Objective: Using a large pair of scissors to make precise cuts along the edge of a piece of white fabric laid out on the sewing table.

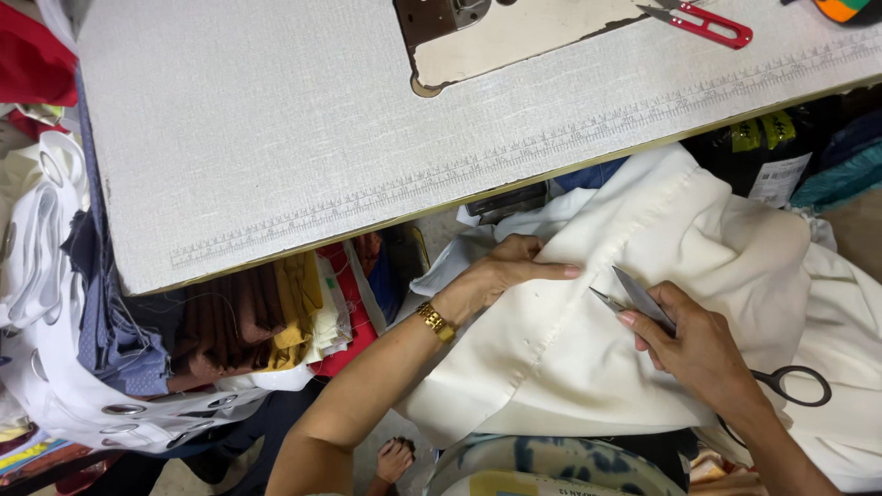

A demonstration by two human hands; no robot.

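1. The right hand [703, 354] covers the middle of the scissors [643, 303]; only the blades and one black handle loop show.
2. The cream cloth [661, 321] runs off the right and bottom edges.
3. The sewing machine base [496, 37] is cut by the top edge.
4. The red thread snips [703, 23] lose their tips at the top edge.
5. The stacked fabrics [276, 317] lie partly hidden under the table [276, 119].
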